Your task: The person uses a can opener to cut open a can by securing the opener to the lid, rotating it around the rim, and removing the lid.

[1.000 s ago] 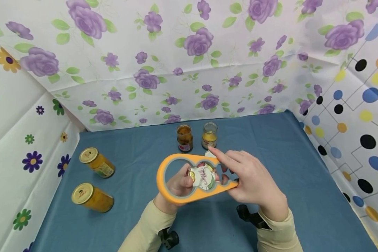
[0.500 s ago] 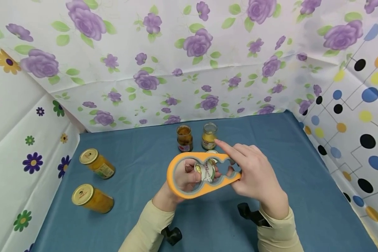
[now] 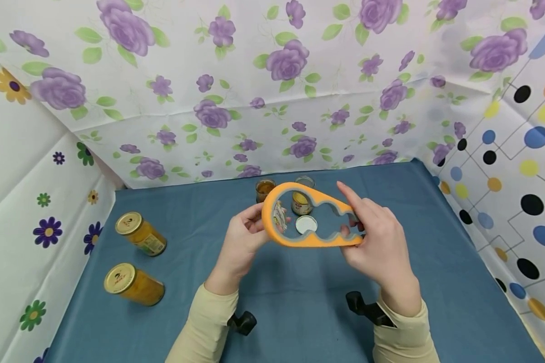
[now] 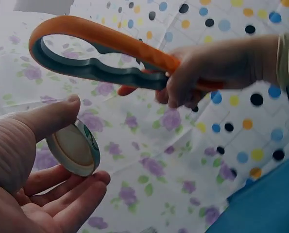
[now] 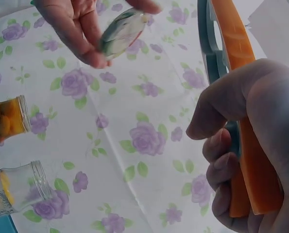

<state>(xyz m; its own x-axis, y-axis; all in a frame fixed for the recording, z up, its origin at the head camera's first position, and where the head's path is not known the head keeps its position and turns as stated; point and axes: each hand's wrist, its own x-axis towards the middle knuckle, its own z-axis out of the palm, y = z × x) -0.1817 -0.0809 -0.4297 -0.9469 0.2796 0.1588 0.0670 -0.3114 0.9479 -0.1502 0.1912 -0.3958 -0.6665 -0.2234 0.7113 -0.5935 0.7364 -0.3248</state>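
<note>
My left hand point(image 3: 242, 234) pinches a metal jar lid point(image 4: 74, 148) between thumb and fingers; the left wrist view shows its pale inner side, the right wrist view its printed top. My right hand point(image 3: 381, 239) grips the handle ends of an orange jar opener point(image 3: 318, 243) with a grey scalloped inner edge. The opener is held up in the air, its round end in front of the left fingers and lid in the head view. Through its opening a second lid point(image 3: 306, 225) shows, lying pale side up on the table. Nothing is clamped in the opener.
Two lidless jars stand at the back: a dark one point(image 3: 264, 189) and one with yellow contents point(image 3: 301, 205), both partly hidden by the opener. Two lidded jars, a rear one point(image 3: 147, 239) and a front one point(image 3: 141, 290), stand at the left of the blue-covered table point(image 3: 200, 212).
Both hands have moved up and away from me, the opener rising with the right. My left hand has turned the lid and shifted left of the opener's middle. The table lid has come into fuller view.
</note>
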